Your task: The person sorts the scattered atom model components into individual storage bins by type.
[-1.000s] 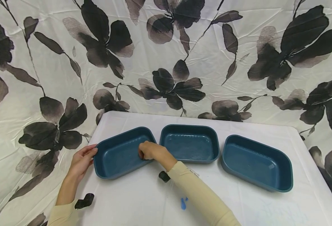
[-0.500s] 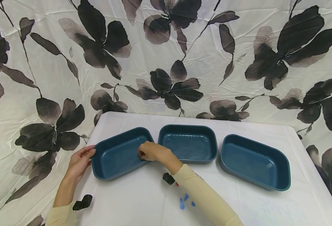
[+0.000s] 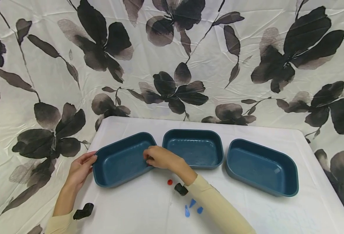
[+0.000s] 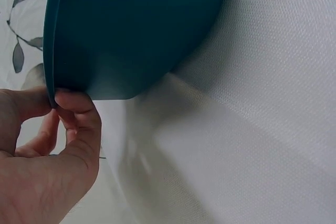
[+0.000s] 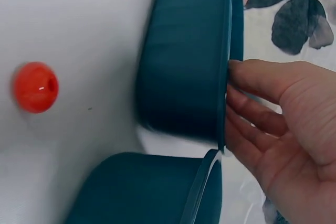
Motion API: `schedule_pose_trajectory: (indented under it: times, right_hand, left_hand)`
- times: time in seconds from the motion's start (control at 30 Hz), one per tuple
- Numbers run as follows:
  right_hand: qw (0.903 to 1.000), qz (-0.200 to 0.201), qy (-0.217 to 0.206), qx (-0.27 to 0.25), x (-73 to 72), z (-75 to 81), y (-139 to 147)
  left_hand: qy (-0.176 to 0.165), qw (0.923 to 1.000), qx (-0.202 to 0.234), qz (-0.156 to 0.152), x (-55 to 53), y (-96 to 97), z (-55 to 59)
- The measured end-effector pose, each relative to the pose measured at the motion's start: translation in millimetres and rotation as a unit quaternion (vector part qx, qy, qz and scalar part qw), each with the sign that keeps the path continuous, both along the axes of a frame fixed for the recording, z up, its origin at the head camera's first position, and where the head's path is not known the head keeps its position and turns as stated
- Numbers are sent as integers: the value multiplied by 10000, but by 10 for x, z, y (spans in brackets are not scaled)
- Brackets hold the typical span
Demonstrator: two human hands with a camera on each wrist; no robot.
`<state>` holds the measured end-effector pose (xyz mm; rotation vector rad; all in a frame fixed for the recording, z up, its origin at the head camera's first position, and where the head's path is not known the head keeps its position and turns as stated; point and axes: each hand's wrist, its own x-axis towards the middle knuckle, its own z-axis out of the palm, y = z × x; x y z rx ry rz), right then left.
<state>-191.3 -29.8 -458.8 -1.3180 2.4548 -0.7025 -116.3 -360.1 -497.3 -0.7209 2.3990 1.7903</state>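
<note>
My left hand (image 3: 81,169) pinches the left end rim of a blue rectangular bin (image 3: 122,162). Its thumb and index finger (image 4: 79,103) meet on either side of that rim in the left wrist view. Over the same bin's right end, my right hand (image 3: 161,157) reaches in with bent fingers. From the right wrist, the fingers (image 5: 257,111) lie along the rim and their tips are hidden behind it; I cannot tell if they hold anything. A round red bead (image 3: 170,182) with a hole lies on the white cloth below the right hand.
A second blue bin (image 3: 193,166) stands in the middle and a third blue bin (image 3: 262,185) at the right. Blue drop-shaped pieces (image 3: 187,211) lie near the right forearm. Black wrist cameras (image 3: 84,211) sit at both wrists. A floral cloth (image 3: 148,48) hangs behind the table.
The right forearm has swung right, uncovering the red bead and more blue pieces. Its fingers have loosened from a tighter curl. The left hand keeps its grip; the whole scene shifts slightly left.
</note>
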Motion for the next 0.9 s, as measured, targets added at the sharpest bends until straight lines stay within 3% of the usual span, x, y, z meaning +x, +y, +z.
schedule_pose_trajectory:
  times: [0.37,0.67,0.9]
  right_hand:
    - [9949,-219,142,-979,104,-26,198]
    - [9887,-484,471,-1337,192,-105,356]
    - [9849,-598,487,-1549,280,-137,487]
  left_hand:
    - [24,10000,-3,-14,29,-6,3]
    - [5,10000,-62,-10,17,8,1]
    - [23,9999,-56,94,3,21,-11]
